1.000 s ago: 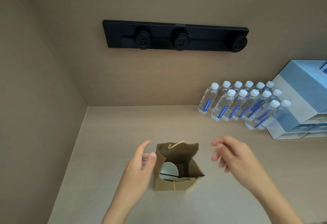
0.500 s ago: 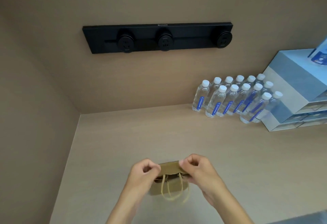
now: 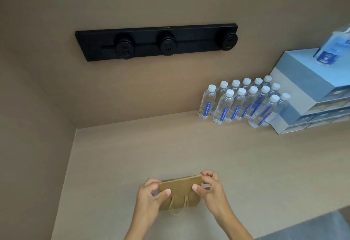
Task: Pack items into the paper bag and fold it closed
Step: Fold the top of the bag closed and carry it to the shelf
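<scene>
From the head view, the paper bag (image 3: 180, 192) stands on the worktop (image 3: 246, 164) near its front edge, top flattened over. The left hand (image 3: 151, 196) pinches the folded top at its left end, and the right hand (image 3: 210, 188) pinches the right end, each grip closed on paper. It looks light, thin and easily creased, so the corners are the right place to hold. Its contents are hidden, and the cord handles (image 3: 179, 205) dangle down the front.
</scene>
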### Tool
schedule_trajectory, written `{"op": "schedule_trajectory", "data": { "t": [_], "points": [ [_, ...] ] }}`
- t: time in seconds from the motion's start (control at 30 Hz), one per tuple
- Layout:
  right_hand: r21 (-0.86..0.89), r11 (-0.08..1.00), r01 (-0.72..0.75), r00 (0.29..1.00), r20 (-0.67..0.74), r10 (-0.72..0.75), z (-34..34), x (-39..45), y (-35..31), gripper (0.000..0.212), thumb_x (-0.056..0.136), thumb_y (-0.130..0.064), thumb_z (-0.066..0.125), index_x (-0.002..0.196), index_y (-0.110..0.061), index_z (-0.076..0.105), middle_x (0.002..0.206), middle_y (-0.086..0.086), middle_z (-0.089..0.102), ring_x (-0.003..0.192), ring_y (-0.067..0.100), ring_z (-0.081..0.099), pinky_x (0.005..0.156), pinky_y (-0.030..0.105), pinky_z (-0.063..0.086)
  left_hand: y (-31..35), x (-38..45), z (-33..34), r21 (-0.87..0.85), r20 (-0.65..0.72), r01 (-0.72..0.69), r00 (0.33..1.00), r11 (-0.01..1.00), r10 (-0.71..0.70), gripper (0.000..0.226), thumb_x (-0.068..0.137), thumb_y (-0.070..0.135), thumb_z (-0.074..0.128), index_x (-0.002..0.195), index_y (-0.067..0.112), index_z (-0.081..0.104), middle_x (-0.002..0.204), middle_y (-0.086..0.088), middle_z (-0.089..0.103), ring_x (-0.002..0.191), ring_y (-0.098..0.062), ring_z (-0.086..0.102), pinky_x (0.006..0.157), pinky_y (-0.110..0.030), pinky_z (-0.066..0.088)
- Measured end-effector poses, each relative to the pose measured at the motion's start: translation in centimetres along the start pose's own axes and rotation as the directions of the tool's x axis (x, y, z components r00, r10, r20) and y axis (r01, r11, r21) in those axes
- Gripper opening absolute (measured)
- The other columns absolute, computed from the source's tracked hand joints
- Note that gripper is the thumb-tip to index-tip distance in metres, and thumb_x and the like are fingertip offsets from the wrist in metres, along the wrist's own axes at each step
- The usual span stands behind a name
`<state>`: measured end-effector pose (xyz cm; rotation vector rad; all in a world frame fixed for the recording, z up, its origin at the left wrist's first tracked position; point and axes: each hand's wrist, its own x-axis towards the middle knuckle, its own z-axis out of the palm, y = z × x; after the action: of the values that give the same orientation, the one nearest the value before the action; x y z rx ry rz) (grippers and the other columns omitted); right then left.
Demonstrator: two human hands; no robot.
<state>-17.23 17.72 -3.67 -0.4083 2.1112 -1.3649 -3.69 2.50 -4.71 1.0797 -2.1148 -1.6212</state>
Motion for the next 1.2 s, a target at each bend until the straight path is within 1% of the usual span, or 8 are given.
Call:
{"op": "schedule_trajectory", "data": {
  "t": [0.1,0.2,0.37,0.7,0.93,1.07,1.13,1.2],
  "points": [
    [0.072,0.997,0.035,0.995,-0.098,-0.028,-0.8,-1.2,0.3,0.01,0.079,0.006,0.069,0.071,0.001,0.069,0.099,0.006,0.056,0.083,0.021,0.054,0.076,0.029,0.039,0.2,0.3,0.9,-0.03,0.033,-0.045,0.998,0.999,0.046,0.014,0.075,0.006,0.08,0.066,0.015,0.077,0.078,0.008,0.065,0.085,-0.031,0.059,0.074,-0.037,0.042],
    [0.181,0.981,0.073,0.968,-0.25,-0.026,-3.6,-3.6,0.6,0.012,0.077,0.002,0.07,0.069,-0.006,0.072,0.088,0.003,0.06,0.079,0.018,0.057,0.072,0.026,0.041,2.1,0.4,3.3,-0.07,0.155,-0.124,0.979,0.99,0.133,0.022,0.076,0.008,0.08,0.068,0.028,0.077,0.078,0.016,0.066,0.089,-0.025,0.06,0.076,-0.034,0.044],
    [0.277,0.95,0.144,0.891,-0.453,-0.003,-10.9,-8.2,2.4,0.02,0.08,0.006,0.068,0.07,-0.009,0.076,0.082,-0.005,0.063,0.073,0.008,0.061,0.067,0.017,0.046,7.7,-0.8,10.2,-0.12,0.354,-0.198,0.907,0.973,0.228,0.007,0.073,0.007,0.082,0.069,0.011,0.079,0.078,0.003,0.07,0.087,-0.029,0.063,0.076,-0.034,0.045],
    [0.276,0.943,0.187,0.649,-0.755,0.093,-29.9,-17.9,11.4,0.025,0.08,0.005,0.068,0.071,-0.017,0.075,0.082,-0.009,0.064,0.07,0.003,0.062,0.064,0.014,0.048,17.0,-9.1,32.4,-0.163,0.687,-0.228,0.673,0.96,0.276,0.015,0.079,0.0,0.075,0.07,0.013,0.079,0.075,0.005,0.07,0.068,-0.001,0.064,0.061,-0.009,0.048],
    [0.282,0.942,0.182,0.463,-0.87,0.171,-41.8,-23.9,16.2,0.026,0.08,0.006,0.068,0.065,-0.016,0.069,0.077,-0.009,0.061,0.064,0.0,0.057,0.059,0.008,0.044,21.8,-14.8,47.3,-0.176,0.823,-0.264,0.49,0.948,0.289,0.009,0.081,0.0,0.073,0.077,0.008,0.078,0.084,-0.009,0.071,0.071,-0.011,0.067,0.063,-0.025,0.056],
    [0.312,0.934,0.176,0.344,-0.908,0.239,-47.9,-24.9,19.0,0.018,0.081,0.004,0.068,0.069,-0.01,0.071,0.084,0.005,0.064,0.071,0.012,0.061,0.061,0.011,0.046,24.0,-16.0,55.5,-0.186,0.869,-0.292,0.396,0.938,0.296,0.005,0.08,-0.002,0.074,0.078,0.002,0.077,0.091,-0.018,0.07,0.085,-0.037,0.066,0.076,-0.05,0.056],
    [0.318,0.932,0.176,0.316,-0.915,0.253,-50.9,-24.5,20.2,0.025,0.081,0.004,0.068,0.065,-0.015,0.07,0.08,-0.005,0.064,0.069,0.008,0.06,0.061,0.01,0.045,24.9,-15.9,59.5,-0.196,0.885,-0.298,0.357,0.934,0.299,0.002,0.079,0.002,0.076,0.078,0.003,0.077,0.09,-0.015,0.071,0.084,-0.036,0.067,0.076,-0.05,0.056],
    [0.308,0.938,0.158,0.306,-0.918,0.25,-54.2,-23.6,20.9,0.04,0.081,0.005,0.067,0.057,-0.027,0.066,0.071,-0.018,0.059,0.059,-0.003,0.054,0.058,0.006,0.041,25.8,-15.4,63.7,-0.203,0.897,-0.28,0.331,0.938,0.293,0.002,0.076,0.005,0.076,0.077,0.006,0.078,0.087,-0.011,0.072,0.077,-0.024,0.068,0.071,-0.04,0.055]
  ]
}}
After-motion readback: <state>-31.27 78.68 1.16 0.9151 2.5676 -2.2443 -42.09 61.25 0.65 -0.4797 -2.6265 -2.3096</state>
